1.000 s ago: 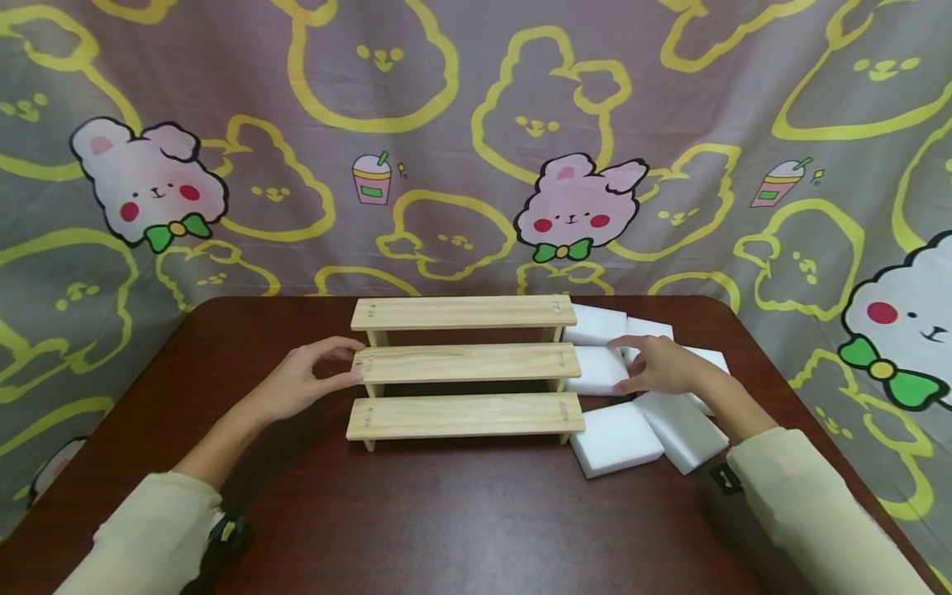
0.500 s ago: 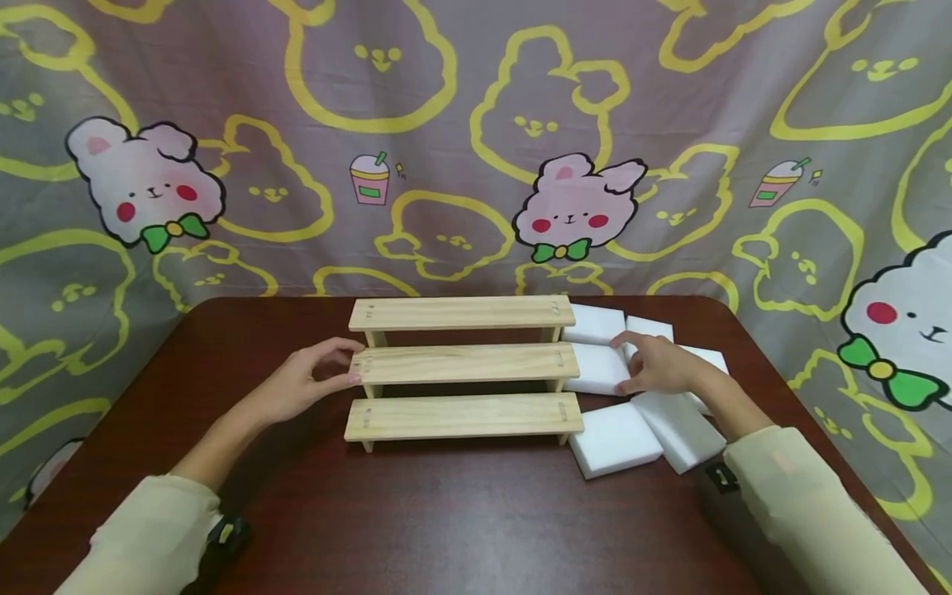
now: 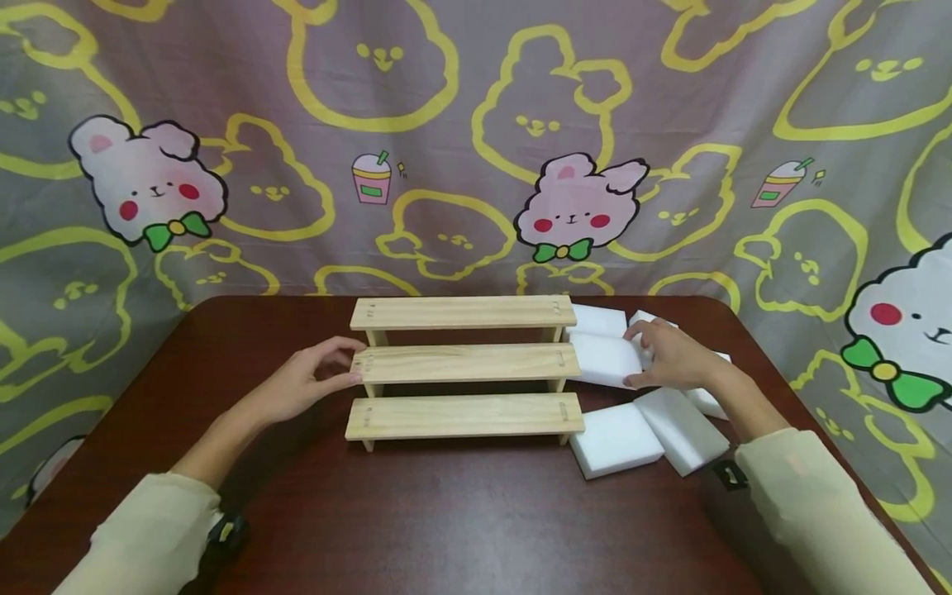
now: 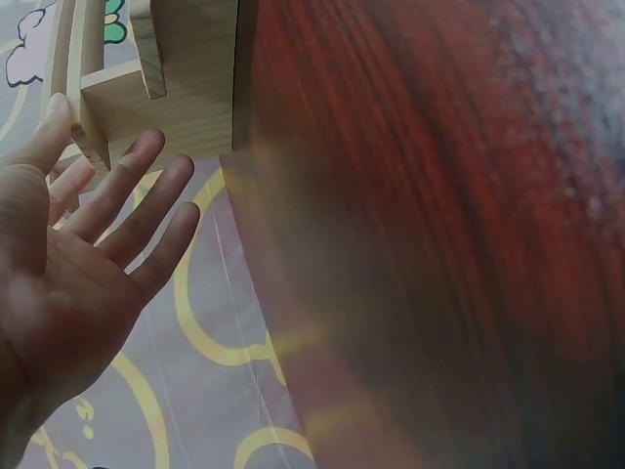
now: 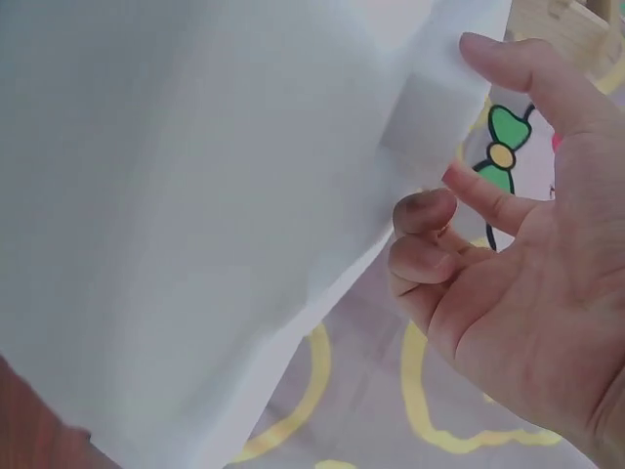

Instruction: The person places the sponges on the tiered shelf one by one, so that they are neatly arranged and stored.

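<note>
A three-tiered pale wooden stand [image 3: 461, 364] sits toward the back of the table. At its left end, my left hand [image 3: 308, 376] pinches the middle board with thumb and index finger; the other fingers are spread straight in the left wrist view. My right hand [image 3: 673, 359] grips the right edge of a white foam block [image 3: 606, 358] beside the stand's right end. That block looks slightly raised and tilted, its left side close to the middle board; whether they touch I cannot tell. In the right wrist view, a large white block face [image 5: 195, 195] hides much of the scene.
Other white foam blocks lie right of the stand: one at the front [image 3: 617, 438], a shaded one [image 3: 683, 430] next to it, one at the back [image 3: 597, 318] and more partly behind my right hand. A patterned curtain [image 3: 446, 165] hangs behind the dark table [image 3: 461, 512].
My right hand has shifted slightly right and now lifts the foam block it was touching, tilting it. Neighbouring blocks behind that hand have moved slightly. My left hand and the stand stay put.
</note>
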Tool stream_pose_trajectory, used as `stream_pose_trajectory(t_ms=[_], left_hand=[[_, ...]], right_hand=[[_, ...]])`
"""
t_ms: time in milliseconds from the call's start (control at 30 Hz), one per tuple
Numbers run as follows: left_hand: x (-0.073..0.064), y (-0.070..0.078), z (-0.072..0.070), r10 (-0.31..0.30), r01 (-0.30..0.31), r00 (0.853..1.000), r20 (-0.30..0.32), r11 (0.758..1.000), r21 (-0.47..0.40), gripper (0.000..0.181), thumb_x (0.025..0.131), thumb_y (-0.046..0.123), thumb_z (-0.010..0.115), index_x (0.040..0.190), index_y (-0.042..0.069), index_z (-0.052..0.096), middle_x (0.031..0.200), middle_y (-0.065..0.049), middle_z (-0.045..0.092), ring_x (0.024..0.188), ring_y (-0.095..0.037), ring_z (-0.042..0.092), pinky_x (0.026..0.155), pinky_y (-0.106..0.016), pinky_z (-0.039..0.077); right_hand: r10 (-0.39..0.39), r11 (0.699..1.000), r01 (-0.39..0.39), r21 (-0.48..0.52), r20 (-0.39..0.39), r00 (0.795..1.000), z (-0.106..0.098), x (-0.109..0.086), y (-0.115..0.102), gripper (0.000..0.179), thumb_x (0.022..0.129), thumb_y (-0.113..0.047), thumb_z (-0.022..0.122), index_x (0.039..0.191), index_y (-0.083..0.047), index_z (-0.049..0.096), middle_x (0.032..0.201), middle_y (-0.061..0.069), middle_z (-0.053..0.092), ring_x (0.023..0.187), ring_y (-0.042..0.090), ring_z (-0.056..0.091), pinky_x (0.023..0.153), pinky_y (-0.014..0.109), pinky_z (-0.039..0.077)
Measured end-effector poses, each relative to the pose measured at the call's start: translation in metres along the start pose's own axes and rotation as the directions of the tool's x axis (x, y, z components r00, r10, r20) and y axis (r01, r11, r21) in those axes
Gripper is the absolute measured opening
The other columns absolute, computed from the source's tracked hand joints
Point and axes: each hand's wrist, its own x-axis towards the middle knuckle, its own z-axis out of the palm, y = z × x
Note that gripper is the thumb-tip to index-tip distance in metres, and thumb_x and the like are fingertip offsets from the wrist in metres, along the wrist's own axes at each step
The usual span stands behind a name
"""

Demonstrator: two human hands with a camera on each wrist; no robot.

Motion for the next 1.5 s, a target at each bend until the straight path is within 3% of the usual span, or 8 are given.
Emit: stream_pose_trajectory(t_ms=[333, 500, 667, 833, 1133, 1267, 1367, 1500], left_hand=[[-0.001, -0.002, 0.001, 0.008, -0.006, 0.999, 0.051, 0.999, -0.045, 0.039, 0.106, 0.014, 0.061, 0.140, -0.001, 0.047, 0.120, -0.018, 0.068, 0.111, -0.029, 0.066, 0.089, -0.042, 0.050], [-0.001, -0.003, 0.000, 0.016, -0.013, 0.998, 0.062, 0.998, -0.058, 0.039, 0.107, 0.013, 0.060, 0.140, -0.001, 0.046, 0.119, -0.017, 0.068, 0.110, -0.028, 0.066, 0.089, -0.040, 0.050], [-0.003, -0.002, -0.001, 0.011, -0.006, 0.997, 0.071, 0.998, -0.070, 0.039, 0.107, 0.014, 0.059, 0.141, 0.000, 0.044, 0.121, -0.019, 0.067, 0.110, -0.027, 0.067, 0.090, -0.041, 0.050], [-0.004, -0.002, -0.001, -0.005, 0.012, 0.996, 0.090, 0.997, -0.079, 0.041, 0.108, 0.015, 0.058, 0.142, 0.001, 0.042, 0.122, -0.019, 0.066, 0.111, -0.027, 0.067, 0.092, -0.044, 0.050], [-0.003, -0.003, -0.001, -0.012, 0.024, 0.993, 0.119, 0.994, -0.106, 0.043, 0.109, 0.016, 0.056, 0.145, 0.001, 0.037, 0.122, -0.019, 0.066, 0.110, -0.028, 0.068, 0.093, -0.045, 0.050], [-0.003, -0.003, -0.001, -0.004, 0.018, 0.992, 0.122, 0.993, -0.116, 0.043, 0.109, 0.015, 0.056, 0.144, 0.000, 0.037, 0.122, -0.020, 0.064, 0.110, -0.029, 0.068, 0.092, -0.037, 0.050], [-0.002, -0.003, 0.000, 0.001, 0.014, 0.992, 0.123, 0.993, -0.121, 0.043, 0.109, 0.014, 0.056, 0.144, 0.000, 0.037, 0.123, -0.021, 0.064, 0.110, -0.030, 0.068, 0.091, -0.034, 0.051], [-0.001, -0.001, 0.001, 0.010, 0.006, 0.992, 0.122, 0.991, -0.132, 0.043, 0.109, 0.013, 0.056, 0.144, -0.001, 0.037, 0.122, -0.022, 0.064, 0.110, -0.034, 0.068, 0.091, -0.037, 0.052]], right_hand=[[0.084, 0.995, -0.082, 0.055, -0.029, 0.996, -0.012, -0.011, 0.007, 0.075, 0.078, -0.027, 0.092, 0.133, 0.003, 0.051, 0.124, 0.029, 0.061, 0.077, 0.020, 0.064, 0.066, 0.036, 0.047], [0.088, 0.994, -0.080, 0.071, -0.112, 0.990, -0.014, -0.016, 0.009, 0.071, 0.081, -0.027, 0.090, 0.135, -0.001, 0.053, 0.128, 0.027, 0.061, 0.086, 0.028, 0.069, 0.071, 0.039, 0.049], [0.048, 0.996, -0.029, 0.079, -0.244, 0.969, -0.014, -0.018, 0.007, 0.067, 0.081, -0.024, 0.091, 0.133, -0.001, 0.057, 0.122, 0.025, 0.064, 0.099, 0.039, 0.066, 0.074, 0.044, 0.051], [0.021, 0.997, 0.008, 0.080, -0.350, 0.936, -0.015, -0.019, 0.006, 0.066, 0.080, -0.021, 0.091, 0.132, 0.001, 0.059, 0.116, 0.023, 0.066, 0.093, 0.036, 0.065, 0.066, 0.034, 0.049], [0.041, 0.990, 0.017, 0.138, -0.408, 0.912, -0.021, -0.018, -0.006, 0.067, 0.082, -0.020, 0.090, 0.137, 0.002, 0.057, 0.114, 0.024, 0.065, 0.094, 0.040, 0.067, 0.071, 0.021, 0.046], [0.042, 0.987, 0.026, 0.156, -0.418, 0.908, -0.023, -0.018, -0.014, 0.064, 0.085, -0.022, 0.088, 0.137, 0.000, 0.057, 0.116, 0.023, 0.065, 0.098, 0.041, 0.066, 0.080, 0.034, 0.052], [0.042, 0.984, 0.036, 0.173, -0.425, 0.904, -0.024, -0.018, -0.020, 0.062, 0.086, -0.023, 0.086, 0.136, -0.001, 0.057, 0.119, 0.024, 0.065, 0.102, 0.044, 0.067, 0.086, 0.054, 0.052], [0.042, 0.981, 0.044, 0.188, -0.430, 0.902, -0.024, -0.019, -0.027, 0.060, 0.087, -0.022, 0.086, 0.135, -0.002, 0.058, 0.121, 0.023, 0.066, 0.104, 0.043, 0.067, 0.087, 0.051, 0.051]])
